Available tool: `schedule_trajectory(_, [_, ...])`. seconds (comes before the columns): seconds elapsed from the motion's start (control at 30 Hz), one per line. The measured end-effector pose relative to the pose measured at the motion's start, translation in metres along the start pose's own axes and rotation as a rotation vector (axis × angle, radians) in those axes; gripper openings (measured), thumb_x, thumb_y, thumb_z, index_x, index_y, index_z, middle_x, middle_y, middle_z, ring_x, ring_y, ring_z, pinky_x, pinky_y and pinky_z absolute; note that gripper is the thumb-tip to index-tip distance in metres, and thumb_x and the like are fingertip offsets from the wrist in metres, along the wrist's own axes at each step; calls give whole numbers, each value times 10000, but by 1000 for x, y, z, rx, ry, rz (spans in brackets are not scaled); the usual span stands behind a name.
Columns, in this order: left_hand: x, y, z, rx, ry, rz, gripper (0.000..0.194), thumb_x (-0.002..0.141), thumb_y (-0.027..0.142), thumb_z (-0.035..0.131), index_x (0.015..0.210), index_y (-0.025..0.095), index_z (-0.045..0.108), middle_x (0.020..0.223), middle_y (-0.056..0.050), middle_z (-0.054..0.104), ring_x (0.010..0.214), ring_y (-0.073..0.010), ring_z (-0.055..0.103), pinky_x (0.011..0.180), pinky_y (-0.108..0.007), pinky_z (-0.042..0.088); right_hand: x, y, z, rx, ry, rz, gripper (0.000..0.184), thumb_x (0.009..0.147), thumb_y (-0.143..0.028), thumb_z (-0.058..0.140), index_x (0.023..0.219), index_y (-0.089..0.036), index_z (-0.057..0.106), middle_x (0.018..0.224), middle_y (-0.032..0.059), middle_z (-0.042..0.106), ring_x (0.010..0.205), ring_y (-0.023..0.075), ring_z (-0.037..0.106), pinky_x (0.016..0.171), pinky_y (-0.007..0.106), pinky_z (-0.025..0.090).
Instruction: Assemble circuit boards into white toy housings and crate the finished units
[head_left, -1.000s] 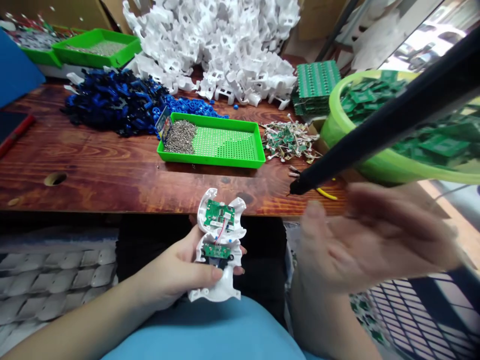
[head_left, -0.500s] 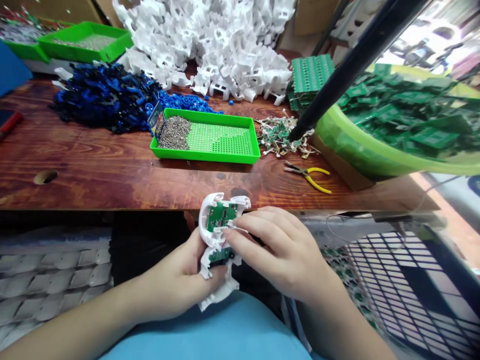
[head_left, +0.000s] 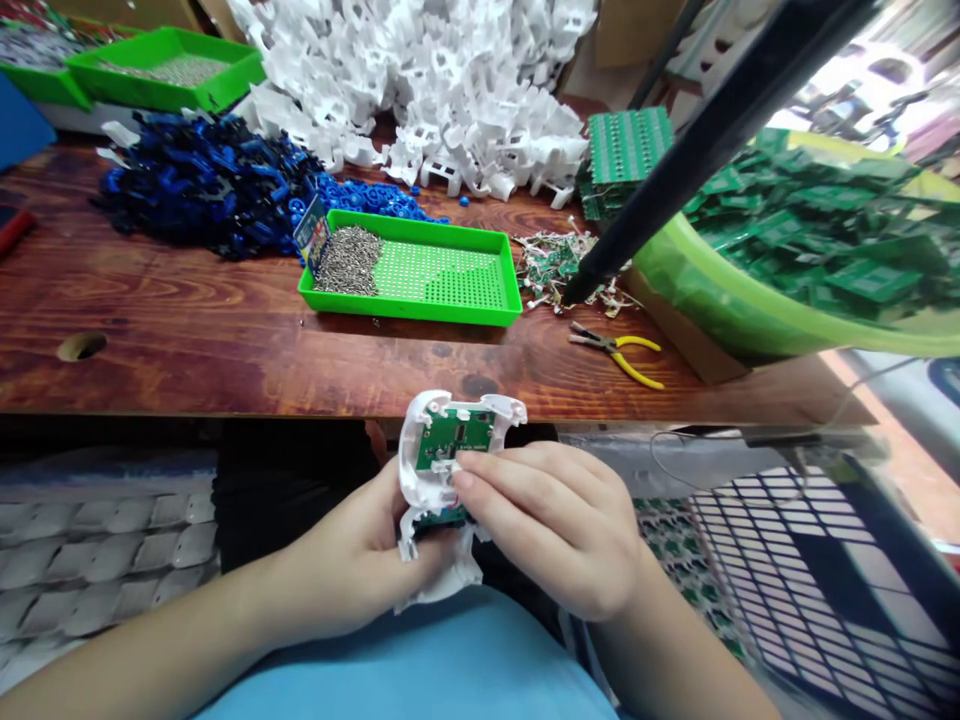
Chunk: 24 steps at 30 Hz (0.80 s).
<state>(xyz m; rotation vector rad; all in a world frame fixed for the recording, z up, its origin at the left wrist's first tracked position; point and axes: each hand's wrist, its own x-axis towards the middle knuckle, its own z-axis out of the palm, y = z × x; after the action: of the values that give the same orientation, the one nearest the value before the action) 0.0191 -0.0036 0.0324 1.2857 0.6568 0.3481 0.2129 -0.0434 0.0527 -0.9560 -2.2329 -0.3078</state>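
My left hand (head_left: pixel 375 540) is closed around a white plastic shell (head_left: pixel 409 450) just below the table edge, its thumb across the lower part. Inside the shell's upper part lies a green circuit board (head_left: pixel 472 430). A second piece of green board shows lower down, partly hidden by my fingers. My right hand (head_left: pixel 562 520) reaches in from the right, thumb and forefinger pinched at a small white wire connector (head_left: pixel 444 466) by the board's lower edge. A short red wire shows beside these fingertips, which hide part of the connector.
A green tray (head_left: pixel 420 313) of screws stands on the table (head_left: pixel 187 350). Yellow-handled pliers (head_left: pixel 634 362) lie right of it, near loose wired boards (head_left: pixel 551 265). Behind are blue parts (head_left: pixel 217 190) and white shells (head_left: pixel 450 90). A black pole (head_left: pixel 697 150) slants before a tub (head_left: pixel 750 310) of boards.
The shell has turned a little, showing more of its upper board. My right hand has shifted slightly down, its fingers closer together at the connector.
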Motion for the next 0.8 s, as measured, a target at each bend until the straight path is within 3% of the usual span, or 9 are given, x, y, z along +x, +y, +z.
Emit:
schedule_trajectory(0.2, [1, 1, 1, 6, 41, 29, 432, 849, 275, 593, 1247, 147, 487, 1217, -108, 625, 1085, -241, 591, 920, -316, 488, -5, -5, 6, 150, 42, 123, 169, 875, -121, 555, 977, -106, 688, 1003, 87, 709, 958, 185, 633, 790, 320, 535])
schedule_trajectory(0.33, [1, -3, 0, 23, 39, 59, 397, 864, 272, 589, 1237, 164, 505, 1227, -89, 631, 1084, -228, 603, 945, -298, 475, -6, -9, 9, 142, 122, 220, 161, 848, -112, 599, 962, -152, 706, 822, 46, 645, 814, 150, 602, 704, 296, 488])
schedule_trajectory(0.6, [-1, -6, -6, 100, 71, 146, 399, 881, 296, 558, 1259, 172, 532, 1172, -93, 655, 1066, -254, 612, 963, -349, 472, -4, -16, 8, 117, 83, 251, 191, 842, -57, 578, 978, -113, 699, 789, 37, 588, 762, 136, 507, 676, 298, 440])
schedule_trajectory(0.8, [0, -2, -5, 187, 50, 202, 394, 886, 232, 518, 1276, 175, 524, 968, -70, 692, 1068, -250, 606, 991, -366, 456, -6, -21, 7, 75, 124, 263, 202, 822, -49, 602, 974, -137, 700, 777, 21, 576, 768, 134, 504, 668, 295, 447])
